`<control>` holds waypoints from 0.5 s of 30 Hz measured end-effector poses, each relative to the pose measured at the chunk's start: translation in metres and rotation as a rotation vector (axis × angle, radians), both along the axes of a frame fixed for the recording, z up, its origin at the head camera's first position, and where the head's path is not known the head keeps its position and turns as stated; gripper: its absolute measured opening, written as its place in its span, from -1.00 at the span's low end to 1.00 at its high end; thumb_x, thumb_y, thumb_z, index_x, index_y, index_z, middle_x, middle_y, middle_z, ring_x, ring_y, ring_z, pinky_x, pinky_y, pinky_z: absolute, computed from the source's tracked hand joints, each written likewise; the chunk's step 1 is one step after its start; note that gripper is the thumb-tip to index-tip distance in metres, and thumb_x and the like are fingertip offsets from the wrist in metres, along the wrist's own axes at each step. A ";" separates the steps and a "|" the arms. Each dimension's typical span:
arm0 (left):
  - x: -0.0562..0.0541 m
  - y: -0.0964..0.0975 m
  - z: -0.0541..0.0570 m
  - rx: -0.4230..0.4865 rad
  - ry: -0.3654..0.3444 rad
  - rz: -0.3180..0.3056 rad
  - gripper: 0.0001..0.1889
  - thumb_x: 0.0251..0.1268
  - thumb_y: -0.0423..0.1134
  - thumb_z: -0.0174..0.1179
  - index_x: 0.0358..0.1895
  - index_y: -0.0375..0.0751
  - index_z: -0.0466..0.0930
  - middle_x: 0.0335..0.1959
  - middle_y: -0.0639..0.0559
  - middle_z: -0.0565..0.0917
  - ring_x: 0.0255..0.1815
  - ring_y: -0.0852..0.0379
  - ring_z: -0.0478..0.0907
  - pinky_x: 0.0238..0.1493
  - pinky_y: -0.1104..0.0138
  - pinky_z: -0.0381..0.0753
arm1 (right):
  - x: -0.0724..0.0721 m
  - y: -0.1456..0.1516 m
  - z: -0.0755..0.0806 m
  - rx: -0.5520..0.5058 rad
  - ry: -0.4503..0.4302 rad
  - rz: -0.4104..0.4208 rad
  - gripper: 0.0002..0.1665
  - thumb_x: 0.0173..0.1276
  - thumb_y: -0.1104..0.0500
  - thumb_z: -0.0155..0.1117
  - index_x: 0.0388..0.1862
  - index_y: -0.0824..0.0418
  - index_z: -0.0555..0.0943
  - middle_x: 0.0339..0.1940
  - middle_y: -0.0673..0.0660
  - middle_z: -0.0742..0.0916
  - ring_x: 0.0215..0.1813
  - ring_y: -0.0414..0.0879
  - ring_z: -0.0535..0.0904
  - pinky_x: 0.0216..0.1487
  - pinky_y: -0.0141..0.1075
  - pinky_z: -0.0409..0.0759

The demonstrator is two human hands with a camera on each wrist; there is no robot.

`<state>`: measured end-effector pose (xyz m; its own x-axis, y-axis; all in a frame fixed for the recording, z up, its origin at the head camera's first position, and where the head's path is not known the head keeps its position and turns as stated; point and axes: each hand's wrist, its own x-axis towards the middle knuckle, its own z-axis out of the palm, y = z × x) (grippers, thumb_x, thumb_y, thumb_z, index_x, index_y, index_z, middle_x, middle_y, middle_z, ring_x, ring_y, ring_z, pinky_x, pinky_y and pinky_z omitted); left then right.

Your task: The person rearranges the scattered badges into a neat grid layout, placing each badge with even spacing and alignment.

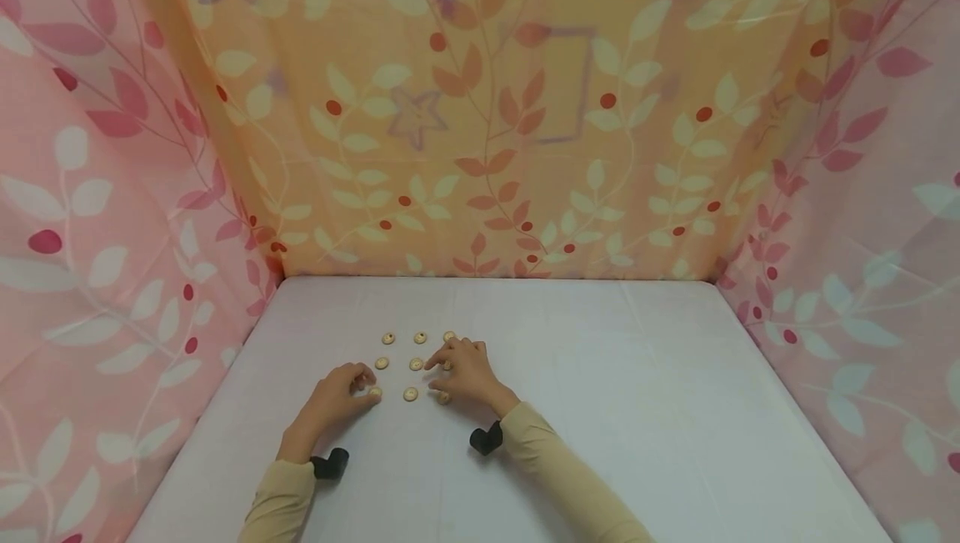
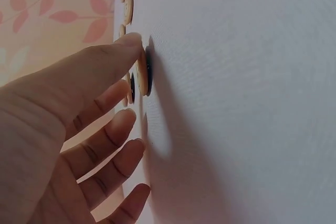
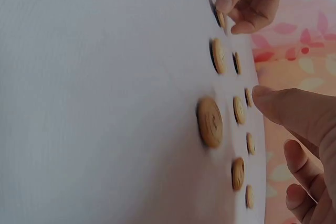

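Several small round tan discs with dark markings lie in a grid of rows on the white table. My left hand (image 1: 330,401) is at the grid's left side, its thumb touching the near left disc (image 2: 142,74). The other fingers of that hand are bent loosely and spread apart. My right hand (image 1: 467,372) hovers over the right column, fingers apart, partly hiding discs there. In the right wrist view its thumb (image 3: 281,106) appears in front of the far discs, and the near right disc (image 3: 211,123) lies untouched. The middle near disc (image 1: 410,394) sits between the hands.
The white table (image 1: 637,393) extends to the right of the hands. Patterned cloth hangs on the left (image 1: 97,276), at the back (image 1: 487,109) and on the right (image 1: 862,234). A black wrist camera (image 1: 486,438) is worn on the right wrist, another (image 1: 331,465) on the left.
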<state>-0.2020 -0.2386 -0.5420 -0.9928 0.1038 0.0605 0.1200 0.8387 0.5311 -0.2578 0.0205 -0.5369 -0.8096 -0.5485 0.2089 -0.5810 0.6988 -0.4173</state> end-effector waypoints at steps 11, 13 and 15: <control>-0.016 0.005 0.008 0.033 0.069 -0.085 -0.69 -0.03 -0.04 0.39 -0.26 -0.08 0.57 -0.39 0.06 0.52 -0.32 0.12 0.43 -0.29 0.25 0.38 | -0.020 0.042 0.008 -0.126 0.014 -0.074 -0.73 0.02 -0.04 0.45 -0.24 -0.11 0.68 -0.24 -0.10 0.57 -0.16 -0.13 0.42 0.01 -0.08 0.15; -0.019 0.007 0.012 0.047 0.078 -0.082 -0.72 -0.02 -0.05 0.38 -0.27 -0.09 0.59 -0.39 0.05 0.54 -0.32 0.11 0.44 -0.29 0.24 0.39 | -0.022 0.051 0.008 -0.147 0.025 -0.088 -0.74 0.04 -0.01 0.44 -0.24 -0.07 0.69 -0.24 -0.05 0.58 -0.16 -0.10 0.43 0.00 -0.05 0.15; -0.021 0.010 0.016 0.051 0.089 -0.076 -0.73 0.00 -0.06 0.37 -0.27 -0.10 0.60 -0.37 0.04 0.57 -0.29 0.08 0.47 -0.27 0.19 0.40 | -0.025 0.059 0.008 -0.149 0.036 -0.114 -0.75 0.06 -0.02 0.43 -0.24 -0.05 0.69 -0.25 -0.03 0.59 -0.17 -0.08 0.44 -0.01 -0.05 0.15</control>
